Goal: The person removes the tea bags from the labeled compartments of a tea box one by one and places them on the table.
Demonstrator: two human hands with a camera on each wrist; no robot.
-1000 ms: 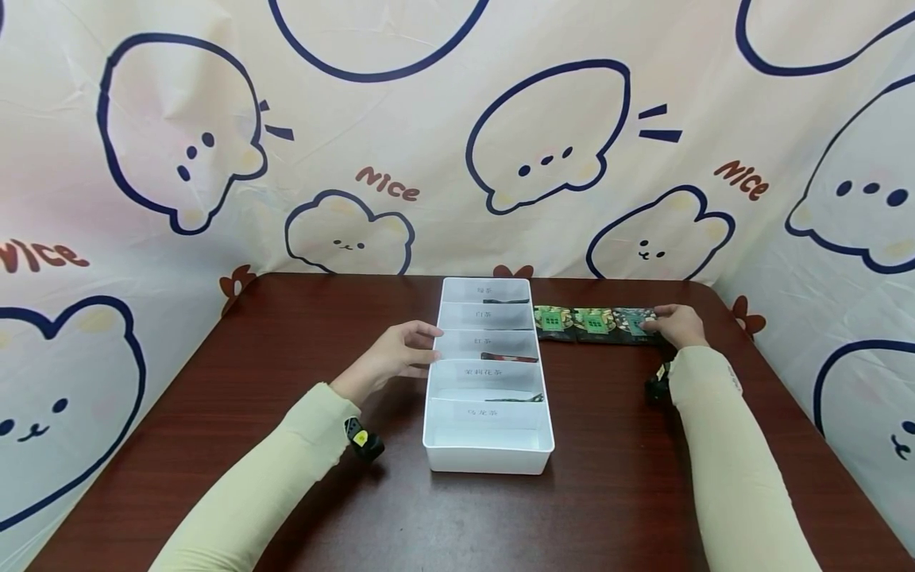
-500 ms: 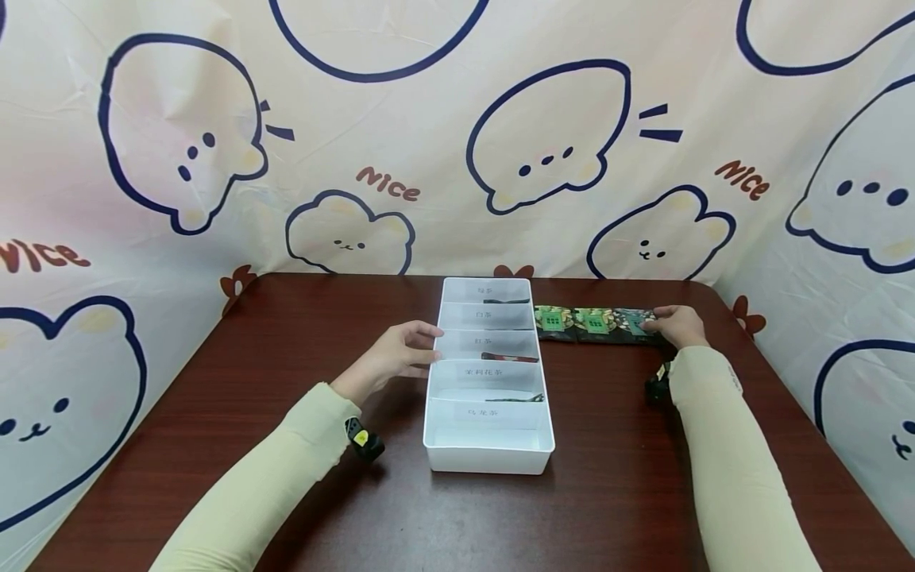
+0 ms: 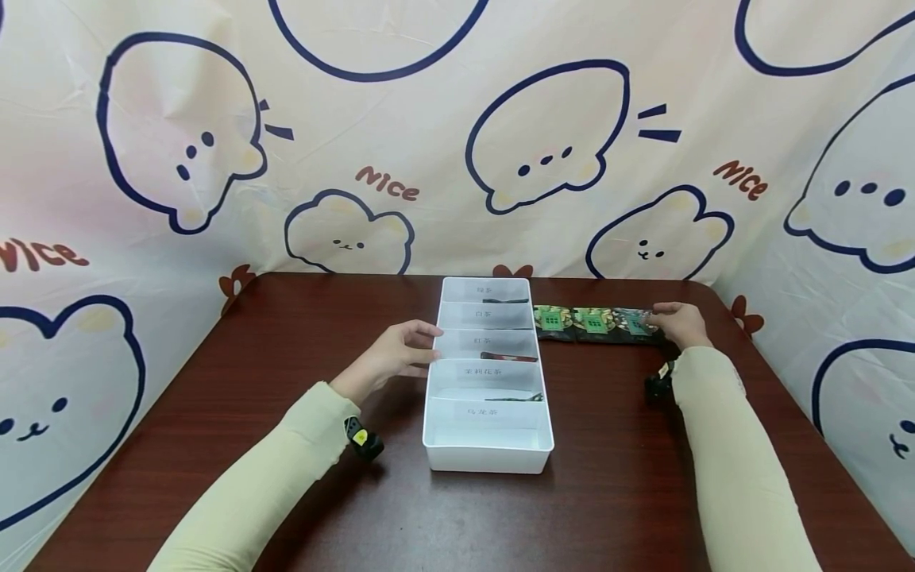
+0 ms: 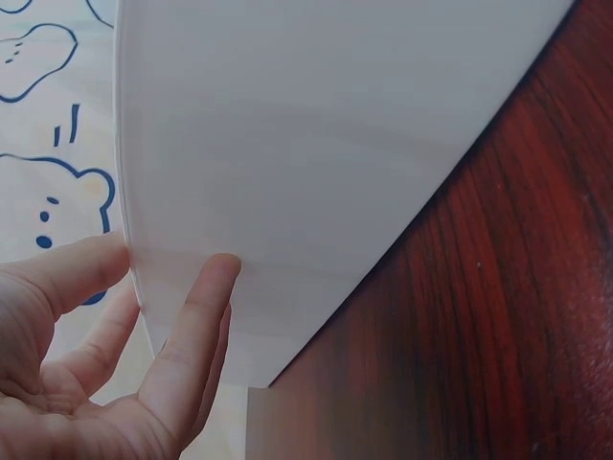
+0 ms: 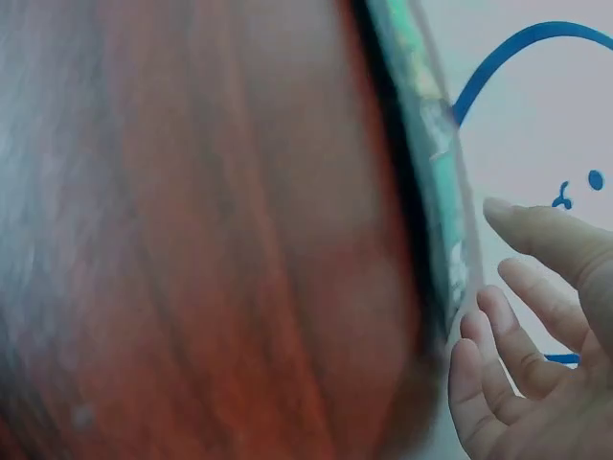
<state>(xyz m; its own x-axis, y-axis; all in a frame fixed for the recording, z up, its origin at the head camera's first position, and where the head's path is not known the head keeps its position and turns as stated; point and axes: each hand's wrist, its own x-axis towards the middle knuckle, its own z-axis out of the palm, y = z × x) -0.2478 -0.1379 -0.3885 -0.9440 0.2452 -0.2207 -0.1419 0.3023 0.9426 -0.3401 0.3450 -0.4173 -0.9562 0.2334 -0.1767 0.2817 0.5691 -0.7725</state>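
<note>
A long white divided box [image 3: 488, 459] with labelled compartments stands on the table in the head view. My left hand [image 3: 391, 356] touches its left wall and rim with loosely extended fingers; the left wrist view shows fingertips [image 4: 226, 264] on the plain wall. To the right of the box, green-and-black tea sachets [image 3: 594, 322] lie in a row. At the right end of the row, my right hand [image 3: 682, 324] is over the edge of the darker sachet [image 3: 632, 324]. In the right wrist view its relaxed fingers are spread beside the sachets, gripping nothing.
Inside the box, thin packet edges show, among them a reddish packet [image 3: 509, 357] and a greenish one [image 3: 515, 398]. The dark wooden table [image 3: 322, 508] meets a patterned cloth [image 3: 443, 143] along its back edge.
My right hand has shifted very slightly up and right, its thumb easing back from the end sachet. The left hand, the box and the sachets have stayed where they were.
</note>
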